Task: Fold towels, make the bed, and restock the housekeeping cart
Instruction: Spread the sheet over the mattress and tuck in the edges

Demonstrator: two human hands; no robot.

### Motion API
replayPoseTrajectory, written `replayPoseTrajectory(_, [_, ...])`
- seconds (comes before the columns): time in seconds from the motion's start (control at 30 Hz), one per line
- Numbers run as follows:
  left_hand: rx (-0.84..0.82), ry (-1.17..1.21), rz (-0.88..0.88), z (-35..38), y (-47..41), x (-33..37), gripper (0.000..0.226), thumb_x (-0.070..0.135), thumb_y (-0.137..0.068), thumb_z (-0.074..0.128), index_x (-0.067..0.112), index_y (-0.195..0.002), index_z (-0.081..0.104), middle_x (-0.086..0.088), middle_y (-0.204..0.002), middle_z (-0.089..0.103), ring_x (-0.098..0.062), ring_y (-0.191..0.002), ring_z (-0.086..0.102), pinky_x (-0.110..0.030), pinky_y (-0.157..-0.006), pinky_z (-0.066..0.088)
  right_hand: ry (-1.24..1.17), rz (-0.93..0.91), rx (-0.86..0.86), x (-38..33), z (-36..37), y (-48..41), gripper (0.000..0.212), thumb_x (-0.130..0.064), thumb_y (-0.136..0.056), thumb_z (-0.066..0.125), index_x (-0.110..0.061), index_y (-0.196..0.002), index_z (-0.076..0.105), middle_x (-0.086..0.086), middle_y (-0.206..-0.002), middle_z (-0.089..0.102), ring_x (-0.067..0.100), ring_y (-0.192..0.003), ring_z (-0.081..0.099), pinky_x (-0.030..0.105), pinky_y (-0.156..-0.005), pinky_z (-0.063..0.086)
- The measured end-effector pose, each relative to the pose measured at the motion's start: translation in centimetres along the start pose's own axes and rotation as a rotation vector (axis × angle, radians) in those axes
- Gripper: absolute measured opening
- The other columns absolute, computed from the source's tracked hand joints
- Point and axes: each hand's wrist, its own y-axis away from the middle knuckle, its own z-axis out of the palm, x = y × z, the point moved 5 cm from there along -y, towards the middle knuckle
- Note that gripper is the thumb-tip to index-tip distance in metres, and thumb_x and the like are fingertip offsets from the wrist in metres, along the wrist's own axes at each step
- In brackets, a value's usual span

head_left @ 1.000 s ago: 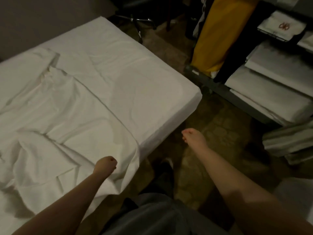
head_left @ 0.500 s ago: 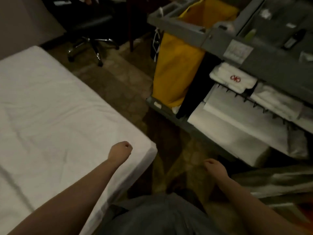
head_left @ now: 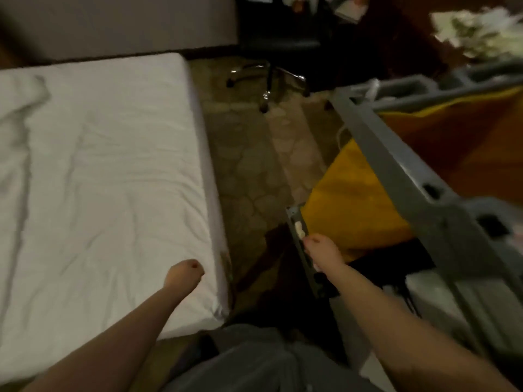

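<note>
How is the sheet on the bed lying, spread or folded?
Spread: the sheet covers the bed to its edges, wrinkled, bunched at far left.

The bed (head_left: 198,154) is on the left. Its white sheet (head_left: 107,179) lies flat with some wrinkles and is bunched up at the far left. The grey cart (head_left: 396,171) stands on the right, apart from the bed. A yellow bag (head_left: 353,199) hangs in it. Blurry white cloth (head_left: 433,295) lies low in the cart.
</note>
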Motion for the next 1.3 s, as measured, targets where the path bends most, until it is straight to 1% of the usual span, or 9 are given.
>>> replayPoseTrajectory(0.1, [0.078, 0.101, -0.132, -3.6, -2.6, -1.6, 0.018, 0.015, -0.09, 0.053, 0.009, -0.091, 0.069, -0.012, -0.098, 0.07, -0.029, -0.095, 0.063, -0.03, -0.083, 0.046, 0.142, -0.224, -0.087, -10.2, 0.3, -4.1, 0.025, -0.029, -0.1, 0.04, -0.02, -0.113, 0.06, 0.002, -0.108, 0.06, 0.022, -0.099, 0.055, 0.027, -0.074, 0.043])
replayPoseTrajectory(0.3, [0.169, 0.285, -0.196, -9.9, -13.0, 2.8, 0.016, 0.013, -0.091, 0.052, 0.01, -0.085, 0.067, -0.006, -0.083, 0.066, -0.027, -0.091, 0.063, -0.028, -0.079, 0.044, 0.232, -0.456, -0.17, -27.3, 1.4, -15.0, 0.025, -0.021, -0.097, 0.043, -0.018, -0.113, 0.062, 0.003, -0.109, 0.064, 0.019, -0.096, 0.057, 0.022, -0.073, 0.037])
replayPoseTrajectory(0.43, [0.135, 0.285, -0.173, -16.5, -21.3, 10.6, 0.021, 0.015, -0.092, 0.053, 0.004, -0.098, 0.069, -0.013, -0.097, 0.07, -0.028, -0.098, 0.063, -0.027, -0.084, 0.045, 0.338, -0.348, -0.208, -33.3, -0.5, -24.9, 0.026, -0.023, -0.099, 0.044, -0.011, -0.113, 0.062, 0.012, -0.115, 0.063, 0.026, -0.108, 0.057, 0.023, -0.078, 0.04])
replayPoseTrajectory(0.53, [0.225, 0.27, -0.058, -25.2, -26.9, 18.8, 0.019, 0.015, -0.092, 0.05, 0.012, -0.091, 0.069, -0.007, -0.086, 0.069, -0.026, -0.093, 0.064, -0.026, -0.076, 0.043, 0.405, -0.258, -0.203, -36.2, -4.4, -30.4, 0.026, -0.024, -0.101, 0.042, -0.01, -0.107, 0.063, 0.012, -0.115, 0.062, 0.027, -0.111, 0.056, 0.026, -0.085, 0.041])
replayPoseTrajectory(0.8, [0.302, 0.292, 0.095, -40.0, -42.7, 35.0, 0.02, 0.015, -0.092, 0.047, 0.015, -0.088, 0.066, 0.001, -0.077, 0.062, -0.02, -0.081, 0.059, -0.025, -0.07, 0.038, 0.28, -0.006, -0.113, -44.8, -12.5, -47.5, 0.033, -0.019, -0.101, 0.039, -0.022, -0.069, 0.047, 0.0, -0.075, 0.051, 0.023, -0.089, 0.055, 0.022, -0.064, 0.04])
replayPoseTrajectory(0.9, [0.367, 0.329, 0.045, -44.7, -50.0, 37.3, 0.02, 0.013, -0.091, 0.047, 0.015, -0.087, 0.067, 0.0, -0.076, 0.063, -0.022, -0.081, 0.06, -0.026, -0.069, 0.039, 0.236, -0.062, -0.103, -54.2, -13.3, -54.9, 0.018, -0.018, -0.097, 0.047, -0.023, -0.086, 0.06, 0.007, -0.101, 0.06, 0.021, -0.098, 0.056, 0.026, -0.084, 0.043])
replayPoseTrajectory(1.03, [0.385, 0.34, -0.12, -51.6, -58.3, 37.4, 0.019, 0.013, -0.091, 0.049, 0.021, -0.084, 0.066, -0.001, -0.079, 0.068, -0.024, -0.091, 0.063, -0.027, -0.07, 0.041, 0.334, -0.234, -0.217, -69.3, -12.4, -63.0, 0.031, -0.019, -0.097, 0.047, -0.005, -0.122, 0.06, 0.014, -0.127, 0.059, 0.028, -0.114, 0.056, 0.029, -0.096, 0.043])
replayPoseTrajectory(1.23, [0.376, 0.448, -0.394, -58.4, -65.1, 33.7, 0.02, 0.016, -0.093, 0.048, 0.012, -0.093, 0.067, -0.01, -0.096, 0.068, -0.027, -0.093, 0.061, -0.027, -0.076, 0.043, 0.425, -0.544, -0.337, -93.7, -7.7, -67.0, 0.016, -0.018, -0.094, 0.049, -0.026, -0.083, 0.059, 0.004, -0.093, 0.064, 0.026, -0.1, 0.06, 0.035, -0.09, 0.047])
replayPoseTrajectory(1.3, [0.358, 0.489, -0.446, -59.9, -68.7, 32.5, 0.019, 0.015, -0.093, 0.048, 0.013, -0.089, 0.066, -0.009, -0.096, 0.067, -0.024, -0.091, 0.06, -0.025, -0.075, 0.042, 0.472, -0.629, -0.39, -99.8, -5.4, -69.1, 0.013, -0.019, -0.095, 0.049, -0.027, -0.087, 0.056, 0.004, -0.096, 0.064, 0.025, -0.1, 0.061, 0.032, -0.088, 0.047])
